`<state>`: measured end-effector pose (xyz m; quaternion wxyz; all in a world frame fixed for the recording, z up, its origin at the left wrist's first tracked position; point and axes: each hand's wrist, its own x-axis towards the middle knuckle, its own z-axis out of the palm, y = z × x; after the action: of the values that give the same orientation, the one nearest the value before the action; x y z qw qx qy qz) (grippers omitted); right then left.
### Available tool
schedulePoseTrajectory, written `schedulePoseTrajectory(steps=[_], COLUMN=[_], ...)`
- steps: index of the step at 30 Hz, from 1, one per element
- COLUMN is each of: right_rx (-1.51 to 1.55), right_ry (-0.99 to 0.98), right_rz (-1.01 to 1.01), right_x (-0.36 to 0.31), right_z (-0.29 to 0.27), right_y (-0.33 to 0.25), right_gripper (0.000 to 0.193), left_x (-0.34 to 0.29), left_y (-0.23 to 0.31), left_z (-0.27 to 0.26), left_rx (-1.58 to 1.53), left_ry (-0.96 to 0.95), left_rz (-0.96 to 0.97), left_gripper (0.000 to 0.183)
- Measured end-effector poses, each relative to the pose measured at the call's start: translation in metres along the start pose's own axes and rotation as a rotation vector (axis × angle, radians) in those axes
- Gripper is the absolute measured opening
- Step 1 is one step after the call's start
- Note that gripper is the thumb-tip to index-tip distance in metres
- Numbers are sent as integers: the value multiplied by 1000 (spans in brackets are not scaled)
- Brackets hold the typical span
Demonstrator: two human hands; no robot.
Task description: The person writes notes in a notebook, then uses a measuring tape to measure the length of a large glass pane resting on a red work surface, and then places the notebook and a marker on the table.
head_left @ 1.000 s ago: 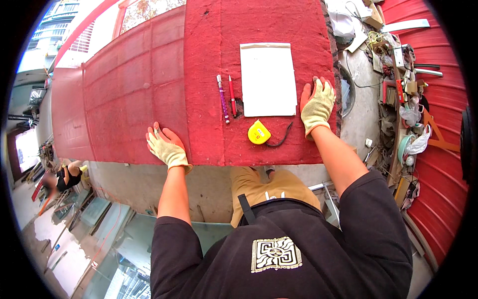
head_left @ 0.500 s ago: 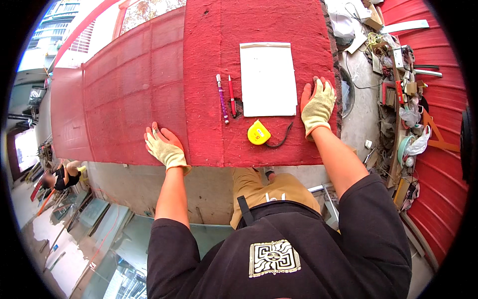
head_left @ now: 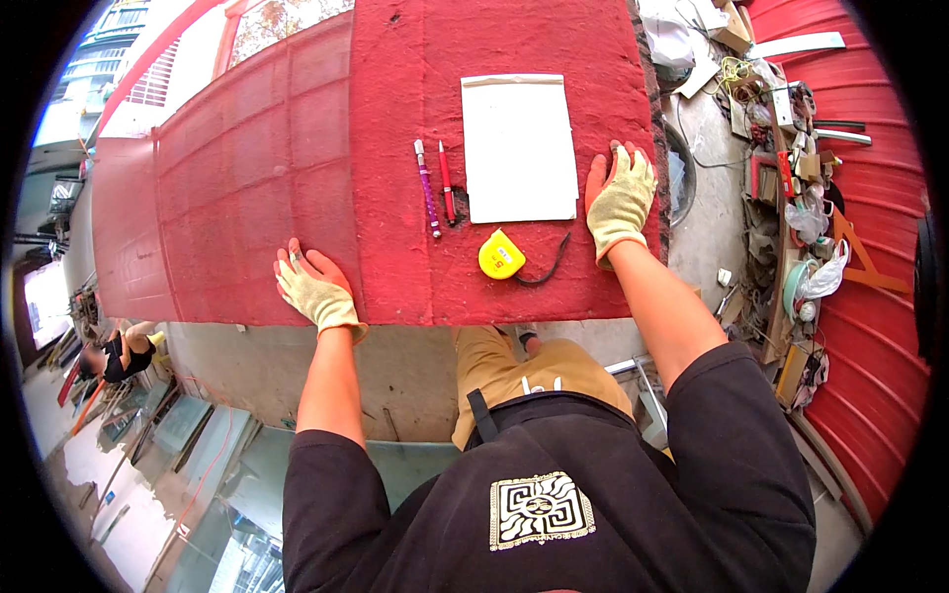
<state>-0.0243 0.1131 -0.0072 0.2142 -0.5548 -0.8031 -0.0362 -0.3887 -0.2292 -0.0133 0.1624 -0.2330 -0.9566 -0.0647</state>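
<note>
Both my hands wear cream knit gloves with orange-red palms and lie on a red cloth-covered table [head_left: 395, 277]. My left hand [head_left: 318, 289] rests near the front edge at the left, fingers spread, holding nothing. Over at the right edge, my right hand [head_left: 623, 198] lies flat with its fingers apart, just beside a white paper pad [head_left: 519, 148]. A yellow tape measure [head_left: 501, 255] with a black strap sits below the pad. Left of the pad lie a red pen [head_left: 446, 183] and a purple patterned pen-like tool [head_left: 427, 190], side by side.
Along the right, a cluttered shelf [head_left: 786, 198] holds bags, cords and boxes before a red corrugated wall [head_left: 880, 227]. A person [head_left: 124, 354] in black sits far left, near glass sheets [head_left: 213, 445] on the floor. A round basin [head_left: 680, 176] stands beside the table's right edge.
The table and everything on it have shifted slightly left and up in the picture, as my view moved. Both hands stay in place on the cloth, and nothing has been picked up.
</note>
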Motion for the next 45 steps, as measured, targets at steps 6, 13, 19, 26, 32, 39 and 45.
schedulePoseTrajectory(steps=[6, 13, 19, 26, 32, 39, 45], right_rx=[34, 19, 41, 36, 35, 37, 194], right_ry=[9, 16, 13, 15, 3, -2, -245], right_rz=[4, -1, 9, -2, 6, 5, -23], right_x=[0, -1, 1, 1, -2, -3, 15], right_z=[1, 3, 3, 2, 3, -2, -12], right_y=[-3, 1, 0, 0, 2, 5, 28], right_gripper=[44, 43, 43, 43, 43, 44, 61], left_x=[1, -1, 1, 1, -2, -6, 20], left_y=[-3, -2, -2, -2, -4, -3, -28], left_z=[1, 2, 2, 3, 2, 3, 1], left_rx=[9, -2, 3, 21, 3, -29, -480], left_ry=[-10, 4, 4, -1, 2, 6, -322], left_rz=[4, 18, 15, 21, 17, -10, -157], left_gripper=[42, 42, 43, 43, 43, 43, 48])
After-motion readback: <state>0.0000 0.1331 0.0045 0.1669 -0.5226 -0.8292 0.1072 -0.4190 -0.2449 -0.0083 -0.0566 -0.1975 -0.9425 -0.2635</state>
